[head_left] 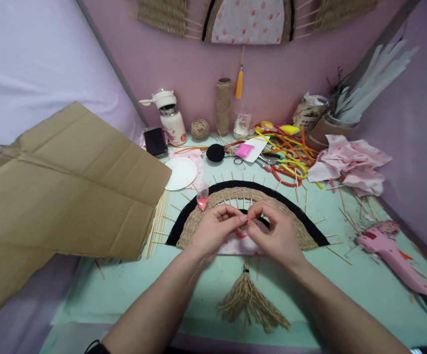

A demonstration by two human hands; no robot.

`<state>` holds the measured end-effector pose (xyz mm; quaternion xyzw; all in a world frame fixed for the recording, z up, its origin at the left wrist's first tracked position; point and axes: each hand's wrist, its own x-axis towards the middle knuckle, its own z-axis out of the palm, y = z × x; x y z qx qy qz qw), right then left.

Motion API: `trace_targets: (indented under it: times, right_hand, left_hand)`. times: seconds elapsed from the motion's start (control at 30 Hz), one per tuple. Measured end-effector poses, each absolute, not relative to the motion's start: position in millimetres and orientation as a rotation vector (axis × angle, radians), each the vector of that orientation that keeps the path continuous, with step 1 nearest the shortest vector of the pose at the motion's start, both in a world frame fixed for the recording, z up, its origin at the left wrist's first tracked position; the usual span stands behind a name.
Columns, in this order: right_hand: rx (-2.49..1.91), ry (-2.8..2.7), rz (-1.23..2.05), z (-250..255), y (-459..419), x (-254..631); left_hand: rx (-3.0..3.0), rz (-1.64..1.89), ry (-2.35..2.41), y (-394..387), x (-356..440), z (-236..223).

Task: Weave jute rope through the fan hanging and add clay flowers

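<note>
My left hand and my right hand meet above the middle of a woven half-round fan. Both are closed in a pinch, fingertips together around a tiny red piece too small to name. Under them the fan has a black outer border, a band of woven twine and a pale patterned cloth centre, with thin sticks poking out past its edge. A small clear bag of pinkish-red bits rests on the fan's upper left, near my left hand. Below the fan lies a twine tassel.
Cardboard juts in at left. A pink glue gun lies at right with its cord. Behind the fan are a white plate, a black ball, scissors, a bottle, a twine spool and crumpled cloth.
</note>
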<state>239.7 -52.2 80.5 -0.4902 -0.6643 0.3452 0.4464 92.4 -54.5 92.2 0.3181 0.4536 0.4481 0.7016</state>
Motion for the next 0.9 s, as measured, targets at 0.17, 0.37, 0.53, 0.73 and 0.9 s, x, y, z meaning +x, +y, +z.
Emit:
trace_targets:
  times: [0.17,0.37,0.53,0.73,0.9]
  right_hand:
    - [-1.234,-1.391,1.463,87,-42,258]
    - [-1.314,-2.176,1.178,97,-45,262]
    - [-1.329,-2.412,0.959,89,-49,255]
    - [-1.369,-2.404,0.852,81,-48,252]
    - [-1.372,-2.329,0.860,76,-47,253]
  left_hand:
    - [0.467,1.061,0.919,-50,88,94]
    - [0.456,1.136,0.873,-48,84,89]
    - [0.491,1.152,0.837,-49,85,86]
    - [0.484,1.132,0.830,-50,86,89]
    - [0.454,1.114,0.847,-51,85,90]
